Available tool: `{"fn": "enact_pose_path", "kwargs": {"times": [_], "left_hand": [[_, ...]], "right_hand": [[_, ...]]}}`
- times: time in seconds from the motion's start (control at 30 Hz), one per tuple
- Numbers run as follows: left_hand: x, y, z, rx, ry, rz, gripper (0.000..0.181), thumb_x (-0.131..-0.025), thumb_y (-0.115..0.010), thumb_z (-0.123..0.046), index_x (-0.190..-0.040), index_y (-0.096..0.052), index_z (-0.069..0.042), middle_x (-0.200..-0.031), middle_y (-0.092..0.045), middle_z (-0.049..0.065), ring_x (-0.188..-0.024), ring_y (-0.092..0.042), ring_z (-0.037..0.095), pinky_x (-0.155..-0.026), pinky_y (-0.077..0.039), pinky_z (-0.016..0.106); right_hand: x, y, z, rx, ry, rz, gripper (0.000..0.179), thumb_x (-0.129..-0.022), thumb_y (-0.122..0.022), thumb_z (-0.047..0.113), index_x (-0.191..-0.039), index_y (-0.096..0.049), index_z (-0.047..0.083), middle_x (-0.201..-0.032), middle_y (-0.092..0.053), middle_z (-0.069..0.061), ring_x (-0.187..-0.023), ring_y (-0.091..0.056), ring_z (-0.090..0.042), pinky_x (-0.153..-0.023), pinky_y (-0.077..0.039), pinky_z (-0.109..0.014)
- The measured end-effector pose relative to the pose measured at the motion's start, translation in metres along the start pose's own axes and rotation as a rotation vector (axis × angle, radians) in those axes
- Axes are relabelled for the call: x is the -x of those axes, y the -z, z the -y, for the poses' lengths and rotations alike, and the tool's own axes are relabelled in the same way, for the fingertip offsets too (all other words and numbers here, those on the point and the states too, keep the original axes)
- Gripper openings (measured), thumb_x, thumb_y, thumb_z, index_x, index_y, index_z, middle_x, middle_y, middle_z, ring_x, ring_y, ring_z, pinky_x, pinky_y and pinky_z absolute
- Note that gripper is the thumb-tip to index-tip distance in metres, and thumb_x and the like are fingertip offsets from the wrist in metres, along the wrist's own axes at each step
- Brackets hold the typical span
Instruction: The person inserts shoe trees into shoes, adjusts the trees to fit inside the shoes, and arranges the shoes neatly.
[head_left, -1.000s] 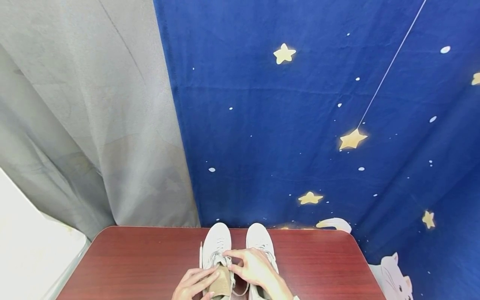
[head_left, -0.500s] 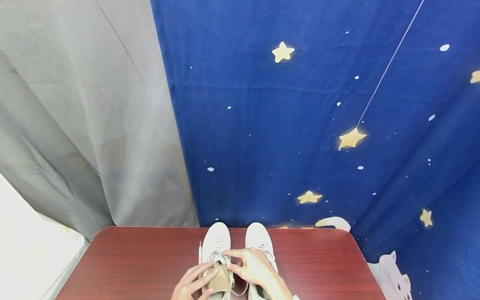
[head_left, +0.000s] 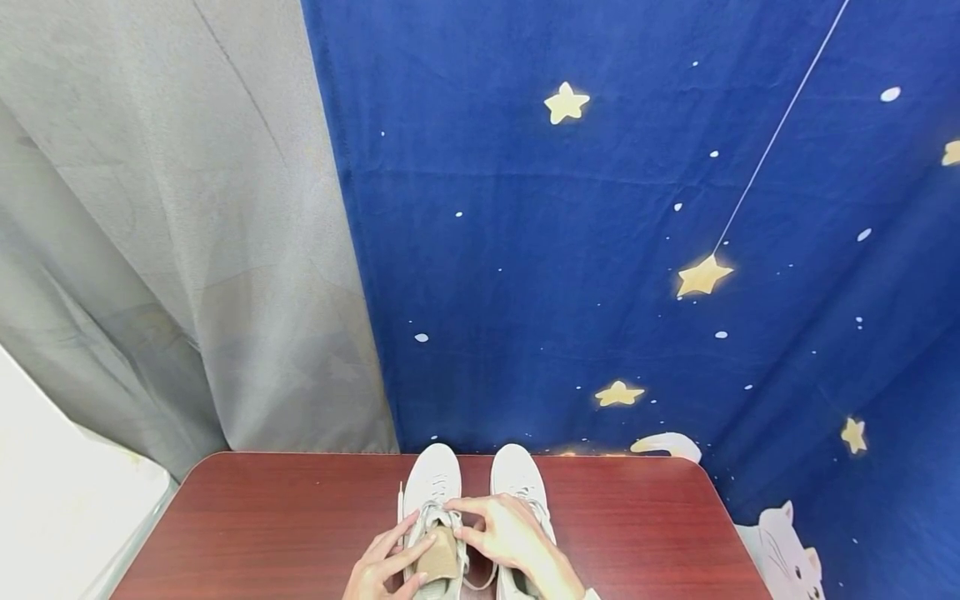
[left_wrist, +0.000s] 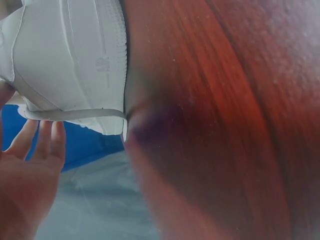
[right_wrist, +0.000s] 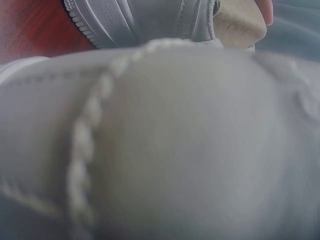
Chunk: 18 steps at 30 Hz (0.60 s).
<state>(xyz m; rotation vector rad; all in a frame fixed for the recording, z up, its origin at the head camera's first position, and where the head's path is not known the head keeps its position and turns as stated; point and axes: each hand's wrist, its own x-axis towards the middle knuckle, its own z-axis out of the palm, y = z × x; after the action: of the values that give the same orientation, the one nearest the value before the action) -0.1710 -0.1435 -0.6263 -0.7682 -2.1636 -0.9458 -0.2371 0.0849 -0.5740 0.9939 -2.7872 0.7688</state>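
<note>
A white lace-up sneaker point(head_left: 435, 475), the left of a pair, lies toe-forward on the table. A tan flap, which looks like its tongue folded back, point(head_left: 441, 554) shows at the opening. My left hand point(head_left: 382, 562) lies along the sneaker's left side, its fairly straight fingers touching the opening and the flap's edge. In the left wrist view, fingers point(left_wrist: 45, 140) extend beside the sneaker's dangling lace point(left_wrist: 80, 113). My right hand point(head_left: 510, 533) reaches over the other white sneaker point(head_left: 519, 471) and grips the left sneaker's laced edge with thumb and index finger. Its contact is hidden in the right wrist view.
Both sneakers stand on a reddish-brown table point(head_left: 300, 517) near its far edge. Behind it hang a grey curtain point(head_left: 277, 333) and a blue starry curtain point(head_left: 525, 250). A white surface point(head_left: 67, 500) lies at the left. A blurred pale surface point(right_wrist: 190, 140) fills the right wrist view.
My left index finger has moved slightly forward along the sneaker's opening, uncovering more of the tan flap. My right hand has stayed in place.
</note>
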Motion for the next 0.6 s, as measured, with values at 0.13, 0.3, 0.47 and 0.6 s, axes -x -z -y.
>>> {"fn": "enact_pose_path", "kwargs": {"times": [0.13, 0.3, 0.47, 0.6], "left_hand": [[-0.0012, 0.0021, -0.0039, -0.02, 0.091, 0.049, 0.051, -0.067, -0.08, -0.025, -0.115, -0.065, -0.026, -0.125, -0.055, 0.012, -0.099, -0.059, 0.02, -0.081, -0.041, 0.01], [-0.0058, 0.0049, -0.007, 0.018, 0.12, 0.081, 0.049, -0.07, -0.078, -0.022, -0.117, -0.064, -0.023, -0.122, -0.056, 0.014, -0.096, -0.061, 0.02, -0.074, -0.043, 0.01], [-0.0068, 0.003, -0.0069, 0.015, 0.113, 0.039, 0.05, -0.068, -0.079, -0.019, -0.115, -0.065, -0.021, -0.119, -0.058, 0.014, -0.09, -0.063, 0.017, -0.071, -0.044, 0.01], [-0.0054, -0.0004, -0.0059, 0.011, 0.143, 0.016, 0.05, -0.066, -0.08, -0.016, -0.114, -0.066, -0.023, -0.118, -0.059, 0.01, -0.076, -0.058, 0.002, -0.062, -0.041, 0.007]], "right_hand": [[0.0003, 0.0002, 0.0009, -0.007, -0.013, 0.014, 0.038, -0.079, -0.065, 0.042, -0.115, -0.056, 0.05, -0.06, -0.054, 0.03, -0.056, -0.045, 0.016, -0.05, -0.038, -0.017], [-0.0001, 0.0, 0.0005, -0.009, -0.016, 0.01, 0.038, -0.079, -0.065, 0.041, -0.115, -0.056, 0.049, -0.061, -0.055, 0.03, -0.056, -0.045, 0.017, -0.05, -0.039, -0.017], [0.0002, 0.0011, 0.0009, -0.004, -0.004, -0.006, 0.038, -0.079, -0.065, 0.041, -0.115, -0.057, 0.048, -0.059, -0.054, 0.03, -0.055, -0.044, 0.017, -0.049, -0.037, -0.016], [0.0007, 0.0015, 0.0014, 0.008, 0.014, -0.024, 0.037, -0.079, -0.065, 0.039, -0.114, -0.057, 0.049, -0.051, -0.045, 0.029, -0.048, -0.039, 0.014, -0.045, -0.033, -0.015]]}}
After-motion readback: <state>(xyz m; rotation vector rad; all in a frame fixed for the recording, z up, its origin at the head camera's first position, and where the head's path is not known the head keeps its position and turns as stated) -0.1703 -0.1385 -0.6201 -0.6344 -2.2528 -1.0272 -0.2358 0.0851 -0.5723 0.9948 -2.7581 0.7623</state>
